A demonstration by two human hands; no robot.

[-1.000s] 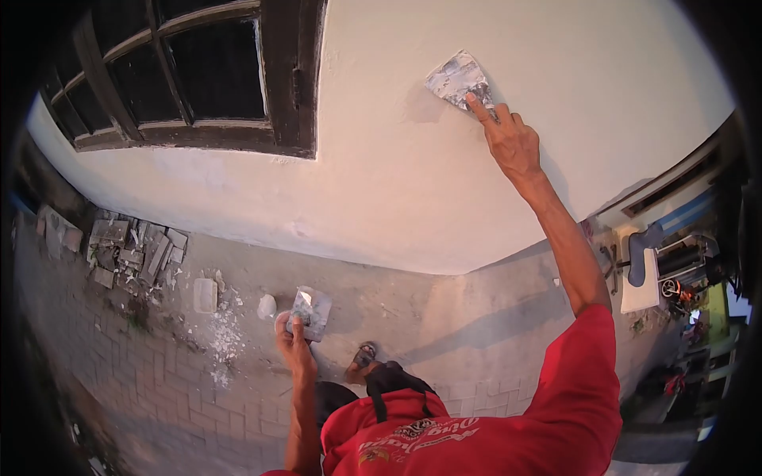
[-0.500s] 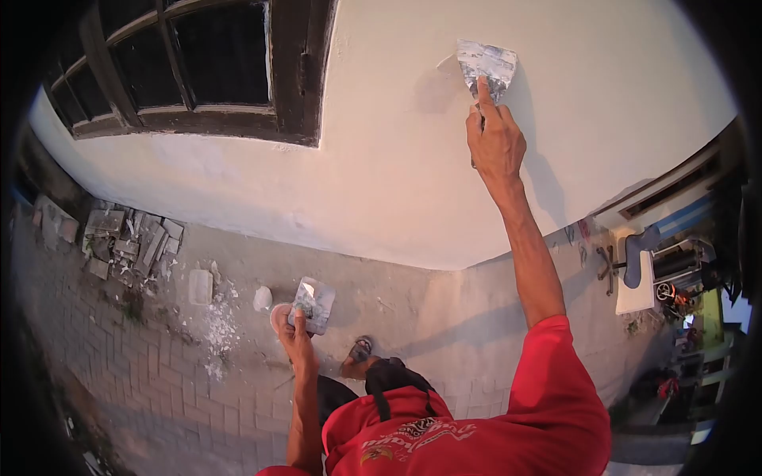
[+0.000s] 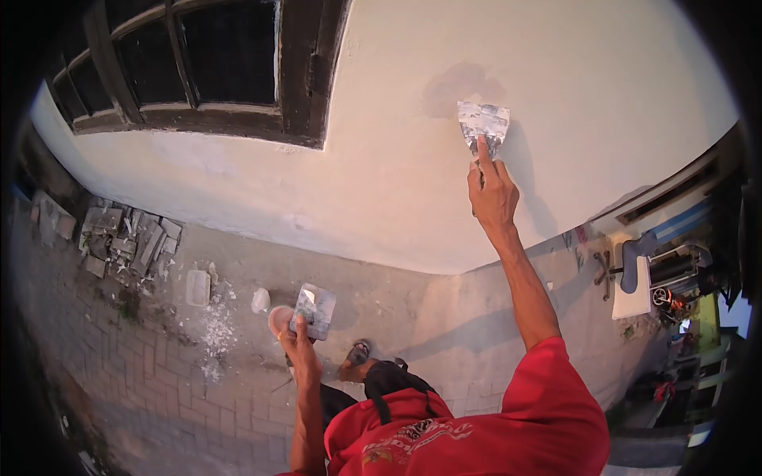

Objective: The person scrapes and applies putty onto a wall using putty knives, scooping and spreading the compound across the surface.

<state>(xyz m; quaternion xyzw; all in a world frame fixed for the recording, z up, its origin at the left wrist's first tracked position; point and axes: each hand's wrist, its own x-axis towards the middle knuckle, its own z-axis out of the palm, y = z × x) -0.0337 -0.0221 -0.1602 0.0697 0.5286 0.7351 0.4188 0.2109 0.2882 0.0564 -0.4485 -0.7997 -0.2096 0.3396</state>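
My right hand (image 3: 494,190) grips a wide putty knife (image 3: 483,123), its index finger laid along the blade. The blade, smeared with pale filler, is at the cream wall (image 3: 389,182), just below a damp grey patch (image 3: 463,89). Lower down, my left hand (image 3: 300,347) is closed round a second flat putty blade (image 3: 315,309) with some grey-white filler on it. A round pinkish container (image 3: 279,319) shows beside that blade; whether my left hand touches it I cannot tell.
A dark-framed window (image 3: 230,63) is set in the wall at upper left. Broken tiles (image 3: 131,238) are piled by the wall's foot, near a pale tray (image 3: 198,288) and scattered white flakes (image 3: 216,329). An office chair (image 3: 633,266) stands at the right.
My right hand has drawn the putty knife down the wall, baring the whole grey patch above it. My left hand keeps its blade in about the same place.
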